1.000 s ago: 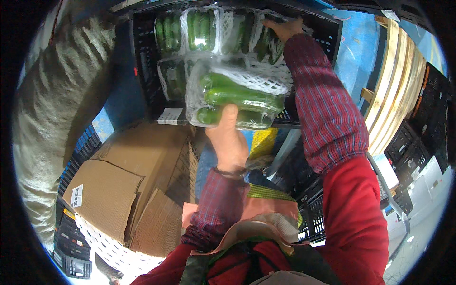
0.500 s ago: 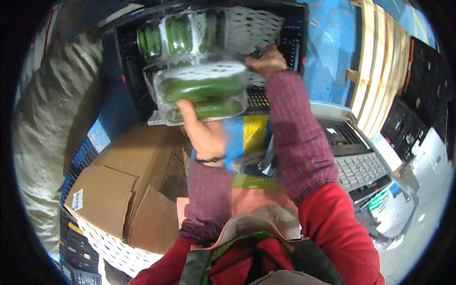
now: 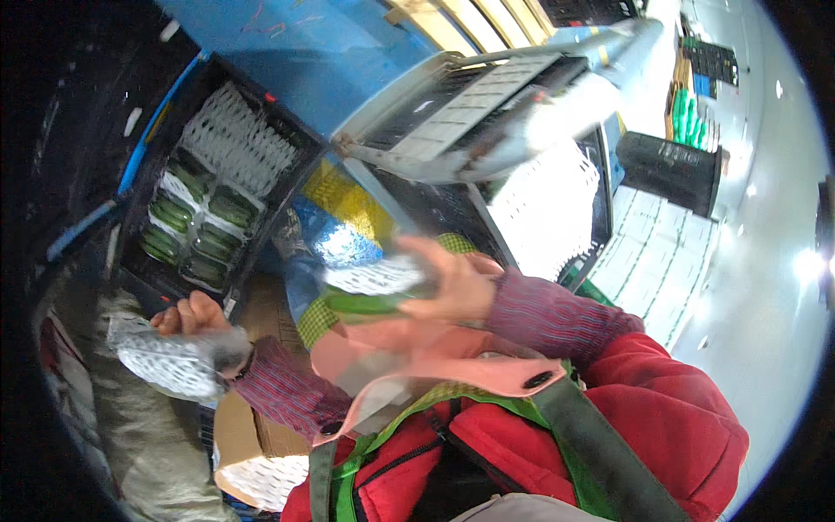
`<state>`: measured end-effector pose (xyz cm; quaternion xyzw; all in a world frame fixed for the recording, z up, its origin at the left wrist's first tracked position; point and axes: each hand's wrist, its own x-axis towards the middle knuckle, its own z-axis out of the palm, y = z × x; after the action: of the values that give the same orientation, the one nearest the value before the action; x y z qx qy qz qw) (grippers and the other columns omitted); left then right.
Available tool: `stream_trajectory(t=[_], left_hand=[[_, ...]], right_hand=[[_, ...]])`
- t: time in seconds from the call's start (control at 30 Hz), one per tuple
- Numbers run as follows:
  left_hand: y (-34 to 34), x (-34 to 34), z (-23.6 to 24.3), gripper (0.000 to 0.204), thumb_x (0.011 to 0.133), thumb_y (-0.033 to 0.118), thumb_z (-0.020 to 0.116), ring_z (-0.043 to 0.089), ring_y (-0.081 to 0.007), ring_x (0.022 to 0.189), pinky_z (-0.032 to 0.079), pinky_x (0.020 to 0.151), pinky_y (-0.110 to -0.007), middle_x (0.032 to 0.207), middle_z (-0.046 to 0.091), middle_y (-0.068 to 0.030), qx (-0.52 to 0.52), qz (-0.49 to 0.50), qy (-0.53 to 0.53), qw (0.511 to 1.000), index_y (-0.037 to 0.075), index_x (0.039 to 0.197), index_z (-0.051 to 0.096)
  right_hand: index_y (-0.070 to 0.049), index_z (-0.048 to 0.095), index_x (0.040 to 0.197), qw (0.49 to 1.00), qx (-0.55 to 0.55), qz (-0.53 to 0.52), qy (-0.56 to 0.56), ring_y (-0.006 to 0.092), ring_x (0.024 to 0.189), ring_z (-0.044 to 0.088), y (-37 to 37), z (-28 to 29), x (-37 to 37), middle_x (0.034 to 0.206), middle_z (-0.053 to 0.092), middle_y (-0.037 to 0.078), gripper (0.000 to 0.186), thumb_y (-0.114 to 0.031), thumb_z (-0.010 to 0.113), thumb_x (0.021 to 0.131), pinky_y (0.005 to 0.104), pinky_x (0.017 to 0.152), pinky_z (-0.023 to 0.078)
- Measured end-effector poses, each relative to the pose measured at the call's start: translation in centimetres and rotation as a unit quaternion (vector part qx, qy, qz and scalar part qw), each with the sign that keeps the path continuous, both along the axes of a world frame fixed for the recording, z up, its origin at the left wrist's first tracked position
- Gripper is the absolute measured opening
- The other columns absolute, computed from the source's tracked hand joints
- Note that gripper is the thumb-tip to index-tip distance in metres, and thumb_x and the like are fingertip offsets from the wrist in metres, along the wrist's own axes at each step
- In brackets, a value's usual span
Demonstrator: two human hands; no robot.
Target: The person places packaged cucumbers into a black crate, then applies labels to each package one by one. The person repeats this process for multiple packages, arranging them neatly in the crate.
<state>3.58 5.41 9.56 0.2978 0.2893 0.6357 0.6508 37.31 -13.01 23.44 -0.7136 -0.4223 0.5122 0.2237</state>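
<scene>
My right hand (image 3: 457,283) is closed round a clear pack of cucumbers (image 3: 361,303) in front of my chest; white netting shows along its top, and motion smears it. Off to the left, the curled fingers of my left hand (image 3: 198,315) hold a clear plastic pack (image 3: 170,364) with white netting facing up. Whatever lies under that netting is hidden. Just beyond my left hand stands a black crate (image 3: 291,139) with several cucumber packs (image 3: 172,211) in rows and white mesh lining (image 3: 239,135) at its far end.
A cardboard box (image 3: 257,426) sits low beside my left forearm. Right of centre are a grey metal frame (image 3: 417,165) and a crate with bright white lining (image 3: 548,209). Farther right are a black bin (image 3: 670,170) and stacked white boxes (image 3: 648,252). Wooden slats (image 3: 474,22) stand at the back.
The view has swung right, so the crate now appears at the left. My right hand has left the crate and holds a cucumber pack; my left hand is now out to the left.
</scene>
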Motion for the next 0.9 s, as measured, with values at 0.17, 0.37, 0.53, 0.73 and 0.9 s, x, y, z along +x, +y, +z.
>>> stream_trajectory(t=[0.17, 0.37, 0.53, 0.73, 0.9], left_hand=[[-4.1, 4.6, 10.3, 0.034, 0.093, 0.043, 0.056, 0.034, -0.0152, 0.064, 0.028, 0.064, -0.034, 0.070, 0.039, 0.0010, -0.213, -0.186, -0.173, 0.944, 0.012, 0.088, 0.046], [-7.6, 13.0, 12.8, 0.091, 0.055, 0.081, 0.071, 0.044, -0.0226, 0.081, 0.036, 0.075, -0.040, 0.102, 0.061, -0.0092, -0.234, -0.444, -0.391, 0.772, 0.009, 0.110, 0.058], [-12.8, 18.8, 17.9, 0.095, 0.081, 0.080, 0.047, 0.049, -0.0279, 0.131, 0.038, 0.111, -0.046, 0.146, 0.048, -0.0102, -0.372, -0.408, -0.057, 0.832, 0.014, 0.149, 0.039], [-14.9, 26.5, 19.2, 0.093, 0.082, 0.078, 0.049, 0.050, -0.0275, 0.129, 0.042, 0.108, -0.045, 0.146, 0.047, -0.0092, -0.332, -0.528, 0.132, 0.771, 0.013, 0.149, 0.037], [-15.7, 30.8, 19.3, 0.068, 0.090, 0.054, 0.065, 0.060, -0.0125, 0.097, 0.050, 0.082, -0.030, 0.113, 0.063, -0.0049, -0.249, -0.560, 0.167, 0.772, 0.000, 0.128, 0.053]], right_hand=[[-0.002, 0.049, 0.136, 0.929, -0.043, -0.335, 0.154, 0.0215, 0.114, 0.057, -11.6, 8.0, 6.4, 0.125, 0.059, 0.011, 0.060, -0.007, 0.068, 0.079, 0.0354, 0.099, 0.046], [-0.004, 0.047, 0.136, 0.589, 0.141, -0.734, 0.307, 0.0273, 0.115, 0.057, -20.2, 6.8, 12.6, 0.132, 0.056, 0.014, 0.044, -0.025, 0.050, 0.098, 0.0406, 0.099, 0.047], [-0.004, 0.054, 0.128, 0.500, 0.367, -0.753, 0.220, 0.0291, 0.111, 0.058, -19.0, -1.3, 18.8, 0.127, 0.059, 0.013, 0.040, -0.029, 0.059, 0.097, 0.0492, 0.094, 0.048], [-0.006, 0.049, 0.125, 0.358, 0.400, -0.799, 0.270, 0.0303, 0.110, 0.058, -13.7, -7.2, 21.7, 0.120, 0.060, 0.012, 0.045, -0.019, 0.073, 0.089, 0.0523, 0.091, 0.049], [-0.009, 0.055, 0.124, 0.358, 0.433, -0.793, 0.235, 0.0285, 0.106, 0.057, -12.8, -8.6, 23.6, 0.116, 0.060, 0.010, 0.041, -0.024, 0.072, 0.090, 0.0514, 0.089, 0.050]])
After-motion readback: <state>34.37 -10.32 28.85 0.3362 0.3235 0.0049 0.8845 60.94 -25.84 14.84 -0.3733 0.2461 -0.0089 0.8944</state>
